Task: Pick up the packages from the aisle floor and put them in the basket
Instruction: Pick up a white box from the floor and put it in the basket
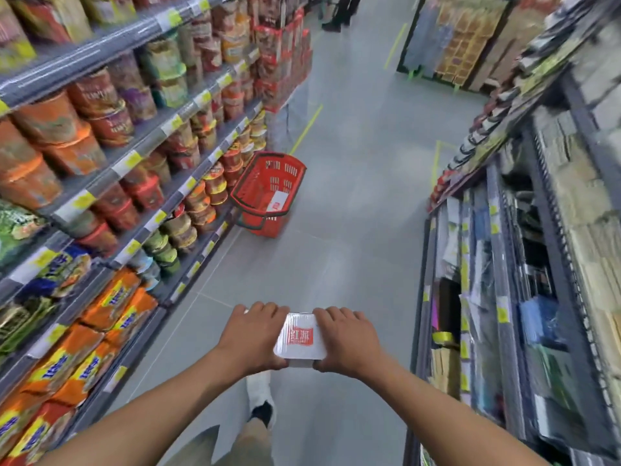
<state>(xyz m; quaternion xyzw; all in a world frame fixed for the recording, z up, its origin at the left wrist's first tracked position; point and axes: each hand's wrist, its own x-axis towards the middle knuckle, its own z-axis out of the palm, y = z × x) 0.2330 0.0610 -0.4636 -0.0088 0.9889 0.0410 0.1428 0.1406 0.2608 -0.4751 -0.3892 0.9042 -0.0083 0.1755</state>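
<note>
Gripping a white package (301, 338) between our left hand (252, 336) and right hand (346, 343), we face a red basket (268, 193) on the aisle floor (353, 213), another package (277, 202) inside.

Left shelving (134, 159) at 9 o'clock was crammed with instant noodle cups (97, 99), with orange snack packets (114, 297) lower down around 8. A stack of red cartons (282, 62) stood at 11, and somebody's dark legs (342, 11) were up at 12. The right rack (537, 230) at 3 o'clock held flat packaged stuff, too blurry to read. A yellow-green tape line (307, 128) ran toward 12.
</note>
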